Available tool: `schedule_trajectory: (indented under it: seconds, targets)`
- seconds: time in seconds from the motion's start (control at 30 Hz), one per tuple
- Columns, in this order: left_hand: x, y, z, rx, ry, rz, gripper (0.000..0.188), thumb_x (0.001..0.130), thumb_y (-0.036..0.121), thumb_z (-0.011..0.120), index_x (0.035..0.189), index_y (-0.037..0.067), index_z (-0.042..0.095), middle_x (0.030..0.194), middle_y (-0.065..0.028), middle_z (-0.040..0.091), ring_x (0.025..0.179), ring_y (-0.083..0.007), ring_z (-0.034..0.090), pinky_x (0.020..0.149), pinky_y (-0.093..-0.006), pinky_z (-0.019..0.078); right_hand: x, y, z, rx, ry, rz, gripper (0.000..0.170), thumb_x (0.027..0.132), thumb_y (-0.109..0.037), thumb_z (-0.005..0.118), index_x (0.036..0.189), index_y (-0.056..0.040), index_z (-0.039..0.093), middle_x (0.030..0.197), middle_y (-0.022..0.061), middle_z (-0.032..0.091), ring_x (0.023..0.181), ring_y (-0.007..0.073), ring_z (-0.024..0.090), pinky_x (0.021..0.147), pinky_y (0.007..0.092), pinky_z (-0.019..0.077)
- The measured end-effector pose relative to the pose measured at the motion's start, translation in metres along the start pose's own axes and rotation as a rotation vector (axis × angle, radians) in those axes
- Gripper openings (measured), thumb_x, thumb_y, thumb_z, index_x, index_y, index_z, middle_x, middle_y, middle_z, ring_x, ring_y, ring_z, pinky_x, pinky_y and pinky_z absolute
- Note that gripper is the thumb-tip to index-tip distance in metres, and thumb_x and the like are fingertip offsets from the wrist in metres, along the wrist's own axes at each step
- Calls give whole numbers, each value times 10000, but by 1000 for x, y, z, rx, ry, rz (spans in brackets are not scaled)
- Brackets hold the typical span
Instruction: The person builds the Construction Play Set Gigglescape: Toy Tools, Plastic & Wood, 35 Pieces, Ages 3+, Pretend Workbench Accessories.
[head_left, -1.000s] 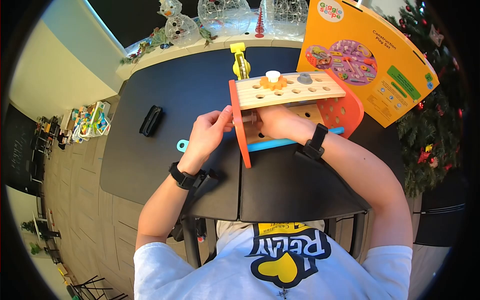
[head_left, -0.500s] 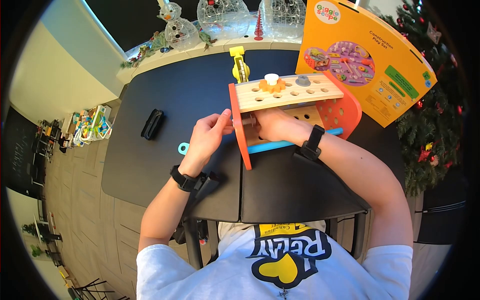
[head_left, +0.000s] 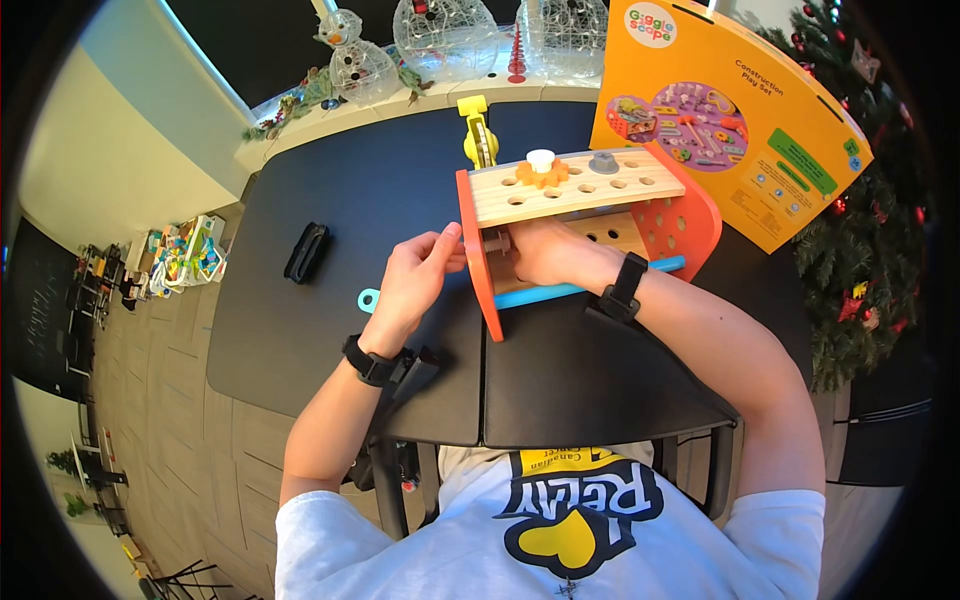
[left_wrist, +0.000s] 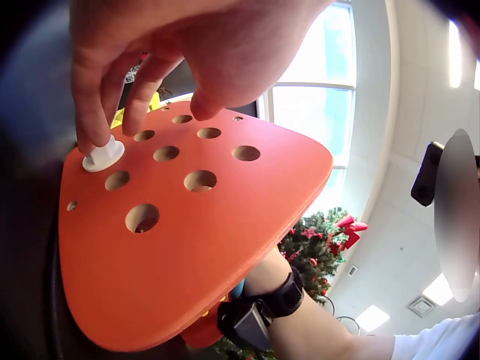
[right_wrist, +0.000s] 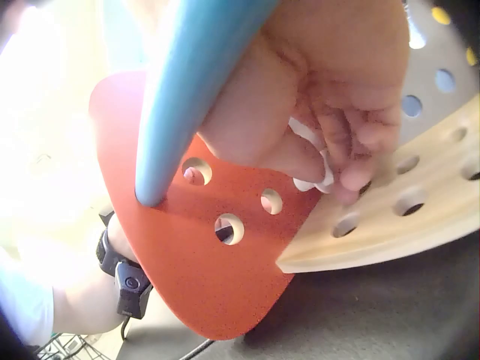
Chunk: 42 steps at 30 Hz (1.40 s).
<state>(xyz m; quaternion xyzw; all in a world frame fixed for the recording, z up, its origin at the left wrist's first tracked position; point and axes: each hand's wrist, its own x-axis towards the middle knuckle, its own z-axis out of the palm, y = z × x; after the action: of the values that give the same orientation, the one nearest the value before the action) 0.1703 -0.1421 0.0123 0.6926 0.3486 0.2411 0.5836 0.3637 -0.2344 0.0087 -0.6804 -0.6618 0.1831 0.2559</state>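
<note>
A toy workbench has orange-red side panels (head_left: 480, 270) and a holed wooden top (head_left: 580, 192). My left hand (head_left: 412, 275) is at the outside of its left panel, fingertips on the head of a white bolt (left_wrist: 103, 155); the thumb side rests near the panel's upper holes. Inside the bench, under the top, the bolt's threaded shaft (head_left: 495, 243) points toward my right hand (head_left: 550, 252). That hand reaches in over the blue bar (head_left: 545, 292), and its thumb and fingers pinch a white nut (right_wrist: 324, 174), largely covered by the fingers.
An orange gear (head_left: 543, 176) with a white peg and a grey nut (head_left: 604, 162) sit on the top. Behind stands a yellow toy tool (head_left: 478, 132). A black case (head_left: 306, 252) and a light-blue piece (head_left: 369, 299) lie left; a yellow box (head_left: 740, 110) stands back right.
The head view has shifted slightly. Both hands keep their places at the left panel, with only slight finger movement.
</note>
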Motion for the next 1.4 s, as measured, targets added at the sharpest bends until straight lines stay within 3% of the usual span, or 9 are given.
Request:
schedule_trajectory:
  seconds: [0.23, 0.43, 0.53, 0.63, 0.73, 0.93, 1.03, 1.23, 1.4]
  targets:
    - [-1, 0, 0, -13, -6, 11, 522, 1076, 413, 586, 1049, -90, 723, 999, -156, 754, 938, -206, 714, 900, -341, 557, 0, -3, -8, 92, -64, 50, 197, 860, 48, 580, 1050, 56, 631, 1010, 246, 695, 950, 418, 673, 810, 468, 533]
    - [3, -7, -1, -19, -9, 19, 537, 1073, 428, 585, 1052, -91, 723, 1000, -160, 753, 944, -207, 709, 904, -346, 557, 6, 7, 6, -99, -93, 87, 220, 879, -1, 584, 1078, 55, 660, 1040, 274, 700, 999, 430, 677, 850, 470, 541]
    - [4, -11, -2, -32, -16, 25, 545, 1072, 435, 585, 1052, -92, 722, 999, -161, 754, 949, -209, 706, 907, -348, 556, 7, 10, 11, -38, -20, 102, 246, 870, -14, 608, 1101, 48, 663, 1070, 281, 700, 1032, 432, 675, 872, 472, 542]
    - [3, -12, -3, -36, -21, 31, 549, 1071, 440, 584, 1052, -91, 722, 999, -162, 755, 953, -213, 705, 910, -351, 555, -10, -25, -16, -1, -25, 95, 243, 861, -39, 638, 1088, 41, 664, 1057, 264, 703, 1024, 426, 675, 869, 470, 542]
    - [1, -9, -2, -22, -19, 30, 550, 1072, 441, 582, 1053, -91, 722, 999, -163, 755, 955, -217, 707, 911, -352, 554, -3, -5, -6, -43, 12, 27, 244, 855, -65, 664, 1078, 33, 663, 1042, 247, 705, 1016, 413, 678, 858, 468, 543]
    - [2, -9, -2, -13, -10, 22, 544, 1073, 436, 582, 1053, -90, 723, 1003, -166, 756, 951, -219, 708, 910, -352, 554, 6, 2, 1, -165, -94, 112, 223, 868, -67, 643, 1071, 25, 661, 1039, 240, 707, 1011, 407, 682, 850, 478, 541]
    - [1, -7, -1, -8, -11, 19, 541, 1073, 432, 582, 1053, -90, 723, 1007, -167, 756, 950, -219, 709, 911, -352, 554, 4, -1, -1, -92, -127, 148, 235, 871, -68, 635, 1085, 24, 660, 1060, 242, 708, 1025, 410, 681, 856, 484, 540]
    - [3, -11, -3, -36, -22, 34, 540, 1073, 431, 585, 1049, -90, 724, 1005, -165, 756, 953, -218, 710, 909, -351, 554, -3, -6, -5, -103, 10, 57, 239, 874, -66, 658, 1101, 8, 652, 1066, 231, 705, 1019, 406, 679, 851, 481, 543]
    - [1, -7, -1, -7, -11, 25, 538, 1073, 429, 586, 1042, -90, 726, 1001, -163, 757, 951, -215, 710, 907, -349, 551, -1, -5, -8, -67, -18, 65, 165, 889, -62, 655, 1040, 3, 643, 985, 211, 691, 949, 403, 673, 817, 465, 546]
